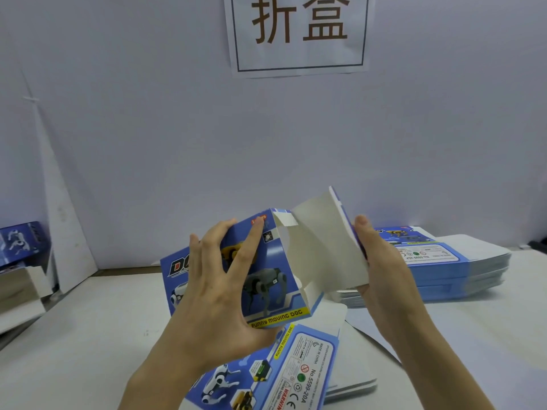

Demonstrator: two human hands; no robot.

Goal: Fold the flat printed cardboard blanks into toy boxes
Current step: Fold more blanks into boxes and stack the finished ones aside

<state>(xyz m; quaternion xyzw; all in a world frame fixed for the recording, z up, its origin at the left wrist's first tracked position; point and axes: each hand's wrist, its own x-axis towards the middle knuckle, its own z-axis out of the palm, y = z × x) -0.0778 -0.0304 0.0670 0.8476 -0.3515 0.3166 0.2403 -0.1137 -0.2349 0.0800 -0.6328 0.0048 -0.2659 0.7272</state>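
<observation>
Half-formed box [266, 279] is held in the air over the table [88, 335] and a loose blank [296, 365], probably so both ends stay reachable. Left hand [213, 291] splays its fingers wide across the printed front panel, thumb hooked under the lower edge, bracing the sleeve square. Right hand [381, 270] pinches the white-backed end flap [322, 241] between thumb and fingers and holds it swung outward, likely for creasing shut. The stack of flat blanks [453, 270] sits near on the right, handy for the next pick.
</observation>
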